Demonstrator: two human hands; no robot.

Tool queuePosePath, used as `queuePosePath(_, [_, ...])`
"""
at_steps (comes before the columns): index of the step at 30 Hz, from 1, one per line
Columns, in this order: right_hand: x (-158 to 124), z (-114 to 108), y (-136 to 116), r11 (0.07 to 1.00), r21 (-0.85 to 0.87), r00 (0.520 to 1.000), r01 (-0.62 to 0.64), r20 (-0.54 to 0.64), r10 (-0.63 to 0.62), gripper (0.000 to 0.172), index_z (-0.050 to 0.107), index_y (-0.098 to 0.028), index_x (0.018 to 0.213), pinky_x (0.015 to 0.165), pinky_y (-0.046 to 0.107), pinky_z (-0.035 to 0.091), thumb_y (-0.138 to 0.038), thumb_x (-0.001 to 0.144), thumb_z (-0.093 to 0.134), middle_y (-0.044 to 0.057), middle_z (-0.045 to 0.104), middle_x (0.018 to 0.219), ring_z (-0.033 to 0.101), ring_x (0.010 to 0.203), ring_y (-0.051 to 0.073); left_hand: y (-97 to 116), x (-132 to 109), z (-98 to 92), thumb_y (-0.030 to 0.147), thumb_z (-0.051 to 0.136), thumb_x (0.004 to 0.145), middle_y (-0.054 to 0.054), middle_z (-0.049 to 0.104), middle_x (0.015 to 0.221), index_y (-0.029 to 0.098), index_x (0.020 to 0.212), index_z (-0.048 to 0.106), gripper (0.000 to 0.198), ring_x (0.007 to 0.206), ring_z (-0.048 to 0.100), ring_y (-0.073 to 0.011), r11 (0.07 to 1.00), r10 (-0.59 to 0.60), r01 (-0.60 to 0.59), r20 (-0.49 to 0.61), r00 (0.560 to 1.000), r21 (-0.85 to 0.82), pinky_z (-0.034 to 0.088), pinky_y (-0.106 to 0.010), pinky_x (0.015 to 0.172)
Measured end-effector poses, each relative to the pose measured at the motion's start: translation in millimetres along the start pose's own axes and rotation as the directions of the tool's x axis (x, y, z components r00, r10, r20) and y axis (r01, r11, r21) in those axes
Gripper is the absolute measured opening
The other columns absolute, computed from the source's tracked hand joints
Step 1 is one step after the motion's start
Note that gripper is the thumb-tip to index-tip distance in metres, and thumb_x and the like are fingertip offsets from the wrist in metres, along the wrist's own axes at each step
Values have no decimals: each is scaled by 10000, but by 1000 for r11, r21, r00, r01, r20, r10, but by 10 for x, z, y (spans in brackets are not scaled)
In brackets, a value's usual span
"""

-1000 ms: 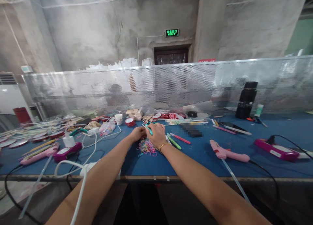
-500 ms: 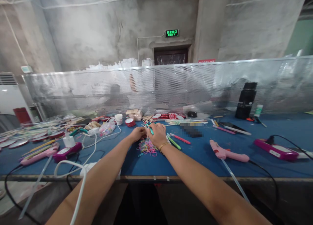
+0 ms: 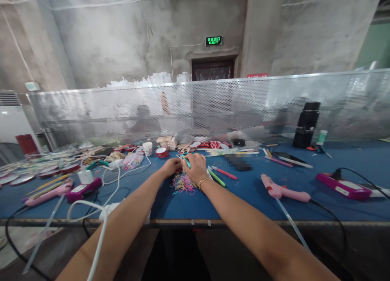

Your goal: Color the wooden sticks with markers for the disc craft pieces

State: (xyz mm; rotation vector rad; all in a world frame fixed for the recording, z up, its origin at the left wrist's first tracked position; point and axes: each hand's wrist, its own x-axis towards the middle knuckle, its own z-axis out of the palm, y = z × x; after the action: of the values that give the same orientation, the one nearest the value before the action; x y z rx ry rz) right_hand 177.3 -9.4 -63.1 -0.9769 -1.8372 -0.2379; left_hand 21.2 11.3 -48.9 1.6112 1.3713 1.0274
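My right hand (image 3: 196,167) is closed around a teal-handled tool (image 3: 187,161) whose pale, narrow tip points up and left. Its exact kind is too small to tell. Close beside it, my left hand (image 3: 172,167) has its fingers pinched together; whatever they hold is hidden. Just below both hands lies a heap of small, thin, coloured loops (image 3: 183,185), pink, yellow and blue among them. Right of my right wrist are a green pen (image 3: 217,178) and a red pen (image 3: 226,173).
Pink glue guns (image 3: 284,191) lie at both sides, near purple power strips (image 3: 344,186). A white cable (image 3: 105,216) loops by my left forearm. Behind stand a paper cup (image 3: 148,148), a red tape roll (image 3: 162,152) and a black bottle (image 3: 306,125), before a perforated metal screen (image 3: 213,110).
Almost nothing differs. Both hands stay together above the coloured loops, and the view has shifted very slightly.
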Motion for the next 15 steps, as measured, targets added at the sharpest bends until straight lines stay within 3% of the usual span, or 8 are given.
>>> queuePosePath(4, [-3, 11, -2, 999, 6, 999, 34, 18, -34, 170, 582, -231, 969, 892, 327, 242, -346, 925, 464, 30, 648, 867, 501, 939, 190, -3, 1, 1, 395, 741, 680, 7, 589, 538, 142, 692, 582, 299, 501, 573, -92, 1000, 7, -8, -12, 1000, -1, 402, -178, 481])
queuePosePath(10, [-3, 20, 18, 999, -31, 1000, -13, -6, 13, 191, 584, -225, 971, 893, 333, 248, -354, 925, 450, 45, 638, 873, 496, 934, 200, 0, 2, 3, 407, 746, 670, 14, 585, 553, 143, 711, 585, 312, 519, 575, -94, 1000, 6, -6, 5, 1000, -3, 400, -181, 489])
queuePosePath(15, [-4, 25, 6, 999, 10, 999, 39, 18, -40, 178, 582, -231, 985, 893, 327, 249, -348, 928, 461, 37, 652, 888, 497, 949, 196, -14, 12, 19, 385, 710, 713, 17, 567, 522, 149, 694, 576, 271, 502, 560, -95, 1000, -2, 3, -36, 999, 8, 395, -189, 488])
